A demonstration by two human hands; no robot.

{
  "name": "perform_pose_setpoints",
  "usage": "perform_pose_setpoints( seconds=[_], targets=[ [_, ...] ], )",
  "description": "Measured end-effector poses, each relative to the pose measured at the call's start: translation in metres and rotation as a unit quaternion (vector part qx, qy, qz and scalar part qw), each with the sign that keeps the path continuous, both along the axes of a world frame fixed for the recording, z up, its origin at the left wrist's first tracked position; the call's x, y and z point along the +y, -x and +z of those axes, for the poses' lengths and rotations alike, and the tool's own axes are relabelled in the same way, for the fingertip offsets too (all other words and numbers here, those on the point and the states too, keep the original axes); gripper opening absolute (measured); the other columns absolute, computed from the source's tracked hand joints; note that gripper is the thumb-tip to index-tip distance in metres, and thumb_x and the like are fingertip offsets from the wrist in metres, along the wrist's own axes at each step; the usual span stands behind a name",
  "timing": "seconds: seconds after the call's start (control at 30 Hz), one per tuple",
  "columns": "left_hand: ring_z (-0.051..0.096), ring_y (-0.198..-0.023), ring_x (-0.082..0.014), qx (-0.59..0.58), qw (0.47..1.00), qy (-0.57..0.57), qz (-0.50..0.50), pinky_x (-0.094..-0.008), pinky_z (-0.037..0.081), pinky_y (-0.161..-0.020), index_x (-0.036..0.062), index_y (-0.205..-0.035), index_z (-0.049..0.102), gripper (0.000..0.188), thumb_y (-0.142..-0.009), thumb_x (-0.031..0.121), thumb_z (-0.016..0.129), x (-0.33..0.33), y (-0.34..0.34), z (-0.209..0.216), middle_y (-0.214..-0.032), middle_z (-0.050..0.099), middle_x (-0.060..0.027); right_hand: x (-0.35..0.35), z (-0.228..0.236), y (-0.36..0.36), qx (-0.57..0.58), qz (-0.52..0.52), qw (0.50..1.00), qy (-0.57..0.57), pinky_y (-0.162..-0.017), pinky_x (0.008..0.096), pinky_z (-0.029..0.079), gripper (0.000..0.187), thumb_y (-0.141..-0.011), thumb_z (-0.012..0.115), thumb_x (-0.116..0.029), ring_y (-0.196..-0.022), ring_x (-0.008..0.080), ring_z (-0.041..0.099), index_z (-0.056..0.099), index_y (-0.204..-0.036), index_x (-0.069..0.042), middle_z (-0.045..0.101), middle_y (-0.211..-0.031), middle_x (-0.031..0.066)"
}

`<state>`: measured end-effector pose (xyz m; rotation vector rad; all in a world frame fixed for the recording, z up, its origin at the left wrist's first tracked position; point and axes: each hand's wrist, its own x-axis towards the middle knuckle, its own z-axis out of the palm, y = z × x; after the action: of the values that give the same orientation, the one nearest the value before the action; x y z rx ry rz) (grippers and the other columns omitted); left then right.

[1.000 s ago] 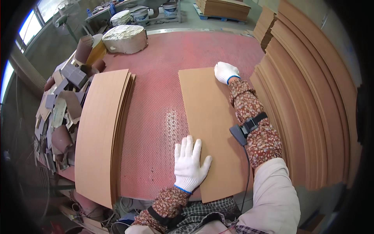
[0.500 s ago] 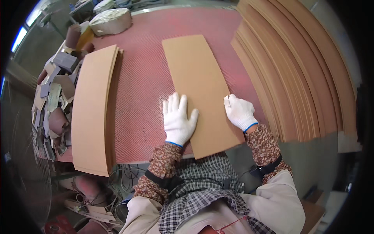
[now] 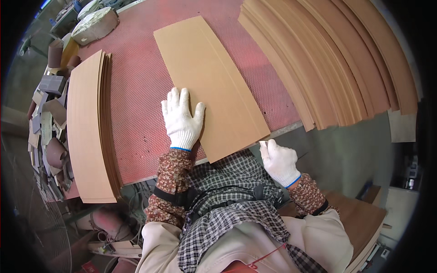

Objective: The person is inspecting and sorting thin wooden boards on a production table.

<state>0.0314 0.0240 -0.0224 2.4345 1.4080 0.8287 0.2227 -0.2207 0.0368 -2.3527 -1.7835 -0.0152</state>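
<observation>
Roughly sorted by label —
Sheet: thin brown sheet (image 3: 214, 82) flat on red mesh table (image 3: 136, 113), near corner overhanging at 5 o'clock.
Left hand (image 3: 182, 119): spread flat, pressing the sheet's near edge.
Right hand (image 3: 278, 160): fingers pinching that corner.
Handling: probably light, flexible, slippery; grip the edges.

No screen or sign shows anywhere. The one clear label is a small red tag (image 3: 256, 263) on a thin red string, lying on the person's clothing at the near edge, slightly right of the middle. At the far left, a round pale bundle (image 3: 94, 25) wrapped in whitish material sits at the far corner of the red mesh table (image 3: 136, 113); whether it is a package cannot be told.
</observation>
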Motion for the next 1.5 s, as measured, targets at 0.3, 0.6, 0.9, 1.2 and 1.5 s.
perform_pose_setpoints(
  seconds=[0.3,0.6,0.9,1.2,1.5],
  targets=[
    [0.041,-0.154,-0.0434,0.000,0.999,0.048,-0.015,-0.0600,0.024,-0.130,0.0002,-0.150,0.056,0.066,-0.097,0.037,0.074,0.002,0.000,0.011,-0.162,0.047,-0.0295,0.013,-0.007,0.016,-0.032,0.031,0.999,-0.022,-0.040,0.0405,0.046,0.031,-0.106,0.068,-0.025,-0.042,0.0272,0.061,0.054,-0.083,-0.011,0.059,-0.055,0.0085],
    [0.043,-0.151,-0.0454,-0.011,0.999,0.032,-0.019,-0.0588,0.028,-0.127,-0.0029,-0.147,0.057,0.067,-0.094,0.032,0.077,-0.003,-0.003,0.020,-0.158,0.049,-0.0299,0.043,0.008,0.010,-0.003,0.003,1.000,0.022,-0.042,0.0439,0.047,0.029,-0.108,0.062,-0.028,-0.042,0.0288,0.061,0.056,-0.085,-0.011,0.060,-0.053,0.0094],
    [0.045,-0.148,-0.0468,-0.043,0.998,0.041,-0.025,-0.0636,0.030,-0.125,-0.0055,-0.144,0.058,0.069,-0.089,0.028,0.080,-0.002,-0.003,0.031,-0.154,0.052,-0.0303,0.244,-0.008,-0.038,-0.063,0.067,0.996,0.002,-0.048,0.0517,0.055,0.026,-0.107,0.053,-0.027,-0.063,0.0328,0.076,0.064,-0.095,-0.007,0.073,-0.071,0.0140],
    [0.045,-0.149,-0.0496,-0.031,0.998,0.052,-0.010,-0.0643,0.029,-0.126,-0.0037,-0.145,0.059,0.071,-0.087,0.028,0.083,-0.002,0.002,0.032,-0.156,0.051,-0.0328,0.445,0.007,-0.064,-0.038,0.074,0.995,0.048,-0.081,0.0615,0.060,0.037,-0.102,0.054,-0.032,-0.094,0.0465,0.078,0.082,-0.105,-0.007,0.080,-0.104,0.0231],
    [0.047,-0.147,-0.0499,-0.023,0.996,0.083,-0.021,-0.0653,0.030,-0.125,-0.0034,-0.142,0.061,0.072,-0.082,0.027,0.085,-0.028,-0.003,0.023,-0.152,0.053,-0.0318,0.531,0.003,-0.093,0.046,0.022,0.996,0.072,-0.103,0.0557,0.054,0.044,-0.099,0.054,-0.033,-0.124,0.0473,0.069,0.079,-0.121,-0.006,0.073,-0.132,0.0244]
  ],
)
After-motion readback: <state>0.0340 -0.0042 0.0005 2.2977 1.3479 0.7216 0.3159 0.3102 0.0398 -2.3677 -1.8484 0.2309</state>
